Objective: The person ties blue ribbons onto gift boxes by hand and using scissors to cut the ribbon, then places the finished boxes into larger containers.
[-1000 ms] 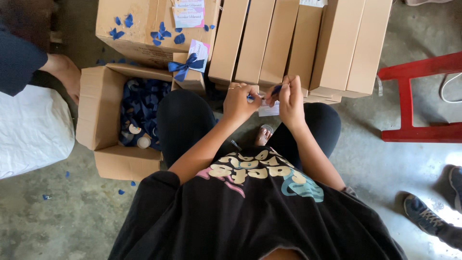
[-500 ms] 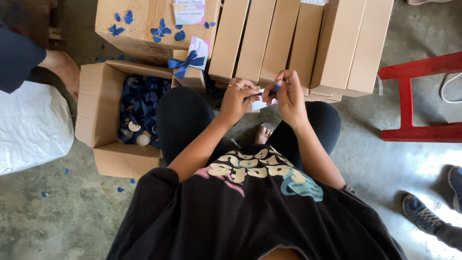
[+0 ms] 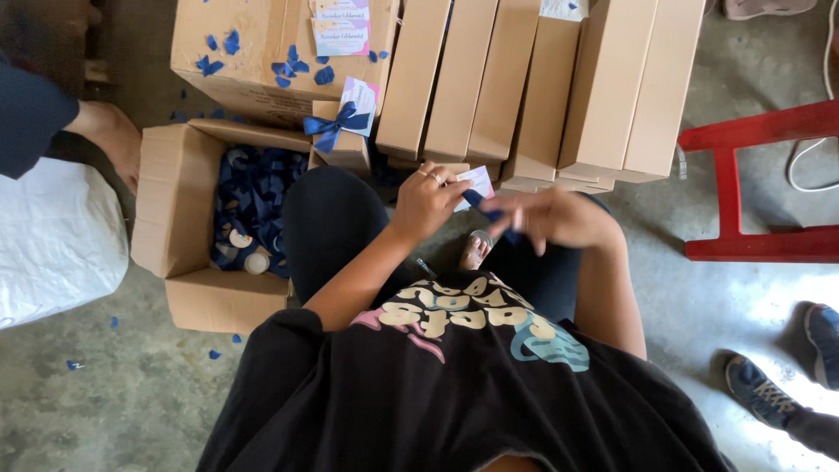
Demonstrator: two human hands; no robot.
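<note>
Dark-blue ribbon strip (image 3: pixel 486 208) and small white card (image 3: pixel 476 182): pinched by left hand (image 3: pixel 428 199); right hand (image 3: pixel 551 218) fingers spread, blurred. Open cardboard box (image 3: pixel 188 301) holds blue scraps.

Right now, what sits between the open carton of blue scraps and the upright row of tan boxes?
Head view: a small box with a blue bow.

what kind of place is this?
Likely an informal gift-packing workspace on a bare concrete floor: rows of plain cardboard boxes, a small box with a blue ribbon bow, an open carton of blue filling.
</note>
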